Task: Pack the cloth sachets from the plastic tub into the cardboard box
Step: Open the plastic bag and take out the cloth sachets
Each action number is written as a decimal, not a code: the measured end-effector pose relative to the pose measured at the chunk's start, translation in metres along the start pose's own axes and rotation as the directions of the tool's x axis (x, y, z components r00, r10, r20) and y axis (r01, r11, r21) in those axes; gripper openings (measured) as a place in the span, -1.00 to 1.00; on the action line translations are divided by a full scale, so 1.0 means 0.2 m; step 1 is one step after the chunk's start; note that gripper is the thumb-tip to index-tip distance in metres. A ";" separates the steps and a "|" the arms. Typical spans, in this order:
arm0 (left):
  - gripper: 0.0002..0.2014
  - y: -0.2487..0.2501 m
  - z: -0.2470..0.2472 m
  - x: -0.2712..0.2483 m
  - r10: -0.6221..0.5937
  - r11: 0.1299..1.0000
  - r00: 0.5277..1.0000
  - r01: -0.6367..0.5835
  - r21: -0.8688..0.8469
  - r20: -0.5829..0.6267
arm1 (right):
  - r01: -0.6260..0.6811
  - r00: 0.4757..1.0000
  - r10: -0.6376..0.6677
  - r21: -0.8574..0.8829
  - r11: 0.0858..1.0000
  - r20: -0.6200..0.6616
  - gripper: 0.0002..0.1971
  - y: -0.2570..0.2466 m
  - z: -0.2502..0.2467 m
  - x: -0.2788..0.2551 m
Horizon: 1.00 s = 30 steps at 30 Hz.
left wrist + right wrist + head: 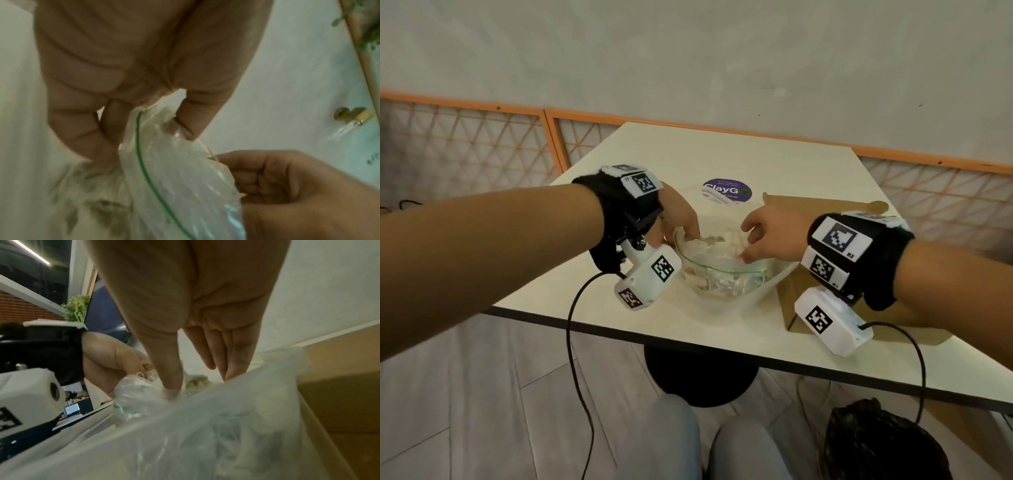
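On the surface (722,154), plastic bag (722,270) being opened.
Rim is being pinched by left hand (678,216) and right hand (770,233) fingers; sachets (714,239) likely next.

Clear plastic bag (180,178), green-lined — left hand (131,65) on its top edge, right hand (298,194) at its side.

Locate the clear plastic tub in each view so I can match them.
Head: plastic tub mid-table, between both hands.
Left wrist: lower centre, green-lined rim pinched by the left hand.
Right wrist: fills the lower half.
Shared landmark: the left hand's grip on its rim.
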<state>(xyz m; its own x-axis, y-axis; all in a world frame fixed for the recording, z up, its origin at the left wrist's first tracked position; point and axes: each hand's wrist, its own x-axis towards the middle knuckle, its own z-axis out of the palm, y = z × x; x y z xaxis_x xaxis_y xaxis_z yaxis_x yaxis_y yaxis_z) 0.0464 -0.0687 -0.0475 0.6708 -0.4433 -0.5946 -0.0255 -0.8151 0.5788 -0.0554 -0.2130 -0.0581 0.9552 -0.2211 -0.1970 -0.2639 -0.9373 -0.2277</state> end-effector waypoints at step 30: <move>-0.69 -0.17 0.19 0.04 0.141 0.109 0.976 -0.179 -0.978 -0.163 | 0.115 0.953 0.050 0.509 0.853 -0.299 -0.75 -0.06 0.11 0.06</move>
<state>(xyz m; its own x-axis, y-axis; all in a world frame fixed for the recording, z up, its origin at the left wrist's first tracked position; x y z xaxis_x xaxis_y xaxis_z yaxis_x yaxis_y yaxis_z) 0.0245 -0.0594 -0.0934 0.7725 -0.4867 -0.4080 0.6017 0.3554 0.7153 -0.0435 -0.1986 -0.0783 0.9371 -0.3385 0.0858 -0.1840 -0.6875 -0.7025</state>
